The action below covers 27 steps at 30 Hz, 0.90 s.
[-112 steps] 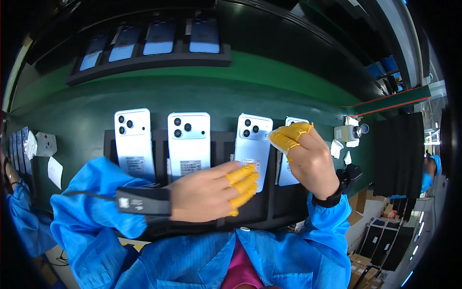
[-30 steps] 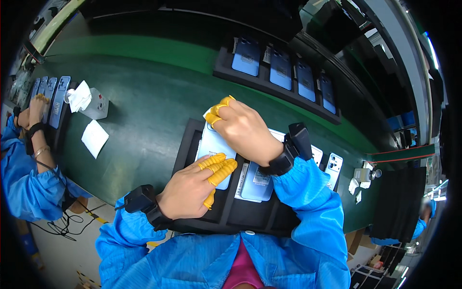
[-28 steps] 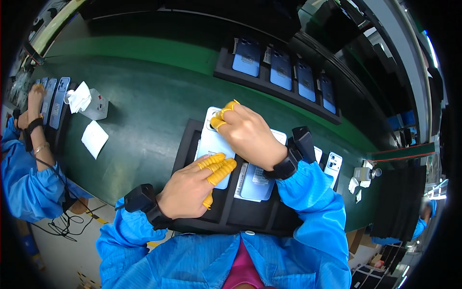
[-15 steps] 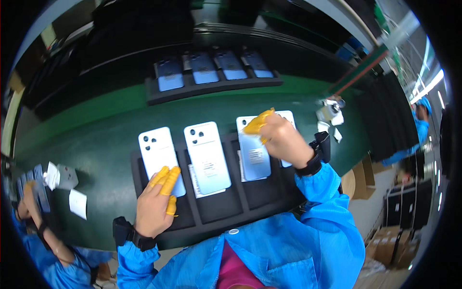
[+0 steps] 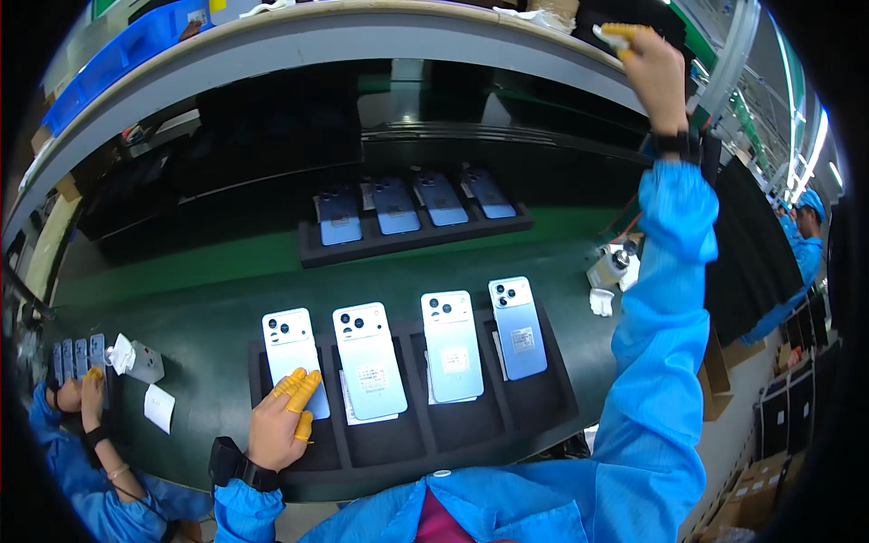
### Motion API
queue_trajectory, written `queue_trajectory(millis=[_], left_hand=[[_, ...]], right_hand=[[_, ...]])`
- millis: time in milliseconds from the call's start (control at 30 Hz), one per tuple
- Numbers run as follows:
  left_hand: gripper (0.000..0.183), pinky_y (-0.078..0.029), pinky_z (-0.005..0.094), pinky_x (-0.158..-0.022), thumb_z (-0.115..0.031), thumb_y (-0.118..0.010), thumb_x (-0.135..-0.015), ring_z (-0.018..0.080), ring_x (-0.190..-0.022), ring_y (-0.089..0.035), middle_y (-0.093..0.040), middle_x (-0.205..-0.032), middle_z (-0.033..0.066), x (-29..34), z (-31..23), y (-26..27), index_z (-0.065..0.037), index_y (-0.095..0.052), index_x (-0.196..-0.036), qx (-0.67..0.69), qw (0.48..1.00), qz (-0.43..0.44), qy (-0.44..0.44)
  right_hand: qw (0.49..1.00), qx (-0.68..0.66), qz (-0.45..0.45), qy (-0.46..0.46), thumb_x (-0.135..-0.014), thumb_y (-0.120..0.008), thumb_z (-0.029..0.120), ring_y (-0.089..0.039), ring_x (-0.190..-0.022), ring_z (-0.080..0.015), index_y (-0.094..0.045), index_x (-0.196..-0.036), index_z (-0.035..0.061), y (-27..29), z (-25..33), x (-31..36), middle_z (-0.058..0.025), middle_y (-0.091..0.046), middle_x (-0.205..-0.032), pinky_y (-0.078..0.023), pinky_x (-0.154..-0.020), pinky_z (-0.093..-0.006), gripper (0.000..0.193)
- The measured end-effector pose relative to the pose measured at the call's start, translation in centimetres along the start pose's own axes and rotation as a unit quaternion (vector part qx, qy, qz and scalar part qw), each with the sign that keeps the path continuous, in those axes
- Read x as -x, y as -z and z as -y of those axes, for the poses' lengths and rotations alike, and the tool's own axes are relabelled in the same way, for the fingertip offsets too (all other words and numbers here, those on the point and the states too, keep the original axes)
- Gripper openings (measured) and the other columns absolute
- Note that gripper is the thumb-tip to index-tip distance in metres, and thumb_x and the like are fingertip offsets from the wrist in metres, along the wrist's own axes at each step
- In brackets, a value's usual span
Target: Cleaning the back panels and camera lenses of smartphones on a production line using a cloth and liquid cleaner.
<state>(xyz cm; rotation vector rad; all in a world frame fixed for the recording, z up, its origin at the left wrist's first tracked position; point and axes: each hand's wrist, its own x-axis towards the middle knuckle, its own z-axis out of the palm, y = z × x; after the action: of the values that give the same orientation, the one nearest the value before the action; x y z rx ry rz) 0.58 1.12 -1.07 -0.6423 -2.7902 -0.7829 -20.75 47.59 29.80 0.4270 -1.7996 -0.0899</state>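
Observation:
My left hand [image 5: 282, 421], in yellow finger covers, lies with outstretched fingers over the lower part of the leftmost pale blue phone [image 5: 288, 339]. To its right, the second phone [image 5: 367, 339], third phone [image 5: 451, 335] and smaller, bluer fourth phone [image 5: 520, 317] rest back up in a black compartmented tray [image 5: 389, 443]. Pale labels are on the backs of these three, and white slips stick out beneath them. High at the upper right, my right hand [image 5: 656, 72] is raised by the shelf edge. A small white wipe [image 5: 608, 37] is pinched between its covered fingertips.
Behind stands another black tray [image 5: 317, 258] with several darker blue phones [image 5: 396, 206]. A bottle [image 5: 608, 269] and crumpled white wipes [image 5: 601, 302] are at right. At left are a pale container [image 5: 143, 364], a paper slip [image 5: 159, 409] and a co-worker's hand [image 5: 92, 398]. A shelf [image 5: 398, 27] runs overhead.
My right hand has left the third phone and risen to the upper right, uncovering the fourth phone. The view has tilted up, bringing the shelf into sight. My left hand stays at the leftmost phone.

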Motion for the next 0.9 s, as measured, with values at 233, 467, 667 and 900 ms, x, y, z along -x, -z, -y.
queue_trajectory(millis=[233, 467, 667, 900], left_hand=[[0.053, -0.043, 0.0414, -0.103, -0.003, -0.061, -0.076, 0.0340, -0.121, -0.053, -0.058, -0.126, 0.0175, 0.1, -0.4, -0.1, -0.008, -0.057, -0.128, -0.027, 1.000, 0.001, -0.003], [0.055, -0.041, 0.0424, -0.103, -0.007, -0.061, -0.077, 0.0366, -0.121, -0.052, -0.056, -0.130, 0.0184, -0.8, 0.3, -0.6, -0.008, -0.053, -0.132, -0.023, 0.999, 0.007, -0.033], [0.054, -0.042, 0.0420, -0.103, -0.008, -0.063, -0.078, 0.0355, -0.122, -0.051, -0.056, -0.130, 0.0178, -0.7, 0.3, -0.4, -0.007, -0.054, -0.131, -0.034, 0.999, 0.015, -0.015], [0.050, -0.040, 0.0411, -0.104, -0.010, -0.062, -0.081, 0.0359, -0.122, -0.051, -0.057, -0.129, 0.0161, -0.3, 1.0, -0.6, -0.007, -0.055, -0.130, -0.031, 0.999, 0.016, -0.015]], right_hand=[[0.949, 0.107, 0.295, -0.013, -0.074, -0.060, -0.001, -0.067, -0.085, -0.0330, -0.072, -0.103, 0.0053, -8.0, -9.7, -5.5, -0.0186, -0.069, -0.096, -0.053, -0.081, -0.0360, 0.031], [0.981, -0.120, 0.151, 0.005, -0.072, -0.050, -0.009, -0.061, -0.106, -0.0290, -0.061, -0.124, 0.0052, -0.9, -5.8, 0.0, -0.0161, -0.062, -0.121, -0.046, -0.094, -0.0335, 0.054], [0.948, -0.195, 0.234, -0.093, -0.072, -0.062, -0.004, -0.055, -0.105, -0.0387, -0.058, -0.108, 0.0016, 3.0, 8.8, 18.4, -0.0208, -0.057, -0.110, -0.043, -0.093, -0.0434, 0.036], [0.841, -0.087, 0.464, -0.264, -0.079, -0.073, 0.023, -0.048, -0.115, -0.0521, -0.045, -0.125, -0.0081, -1.0, 18.5, 27.7, -0.0341, -0.042, -0.129, -0.045, -0.094, -0.0516, 0.063]])
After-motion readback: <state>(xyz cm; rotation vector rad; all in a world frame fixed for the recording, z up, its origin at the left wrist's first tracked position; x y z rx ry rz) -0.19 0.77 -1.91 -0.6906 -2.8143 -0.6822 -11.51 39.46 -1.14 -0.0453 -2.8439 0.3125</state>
